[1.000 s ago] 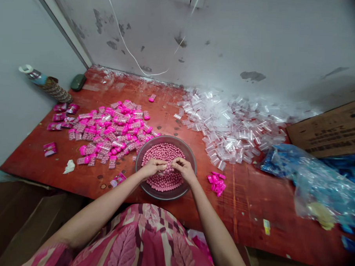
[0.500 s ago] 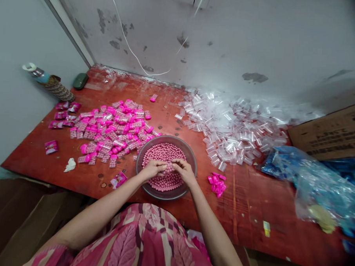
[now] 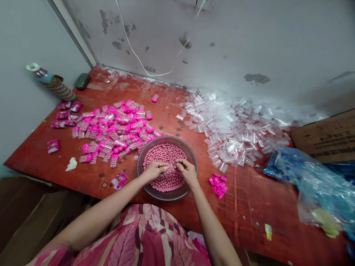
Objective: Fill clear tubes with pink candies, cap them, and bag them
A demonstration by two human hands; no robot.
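A grey bowl (image 3: 142,184) full of round pink beads (image 3: 166,183) stands in front of me near the table's front edge. Over the beads, my left hand (image 3: 156,171) and my right hand (image 3: 188,173) face each other with fingers pinched. Between them is a small clear plastic bottle (image 3: 171,169), hard to tell from the beads behind it. My left fingers grip its left end; my right fingertips close on its right end. Left of the bowl lies a heap of bead-filled bottles with pink caps (image 3: 113,132). Loose pink caps (image 3: 218,185) lie to the right.
A big pile of clear plastic bottles (image 3: 230,131) spreads along the wall at the back right. A cardboard box (image 3: 333,134) and a blue plastic bag (image 3: 316,186) are at far right. Pink packets (image 3: 53,146) and a wrapped drinking bottle (image 3: 52,82) stand at left.
My hands stay over the bowl, with the right fingers shifted slightly on the small bottle. The whole view has moved a little; the piles look the same.
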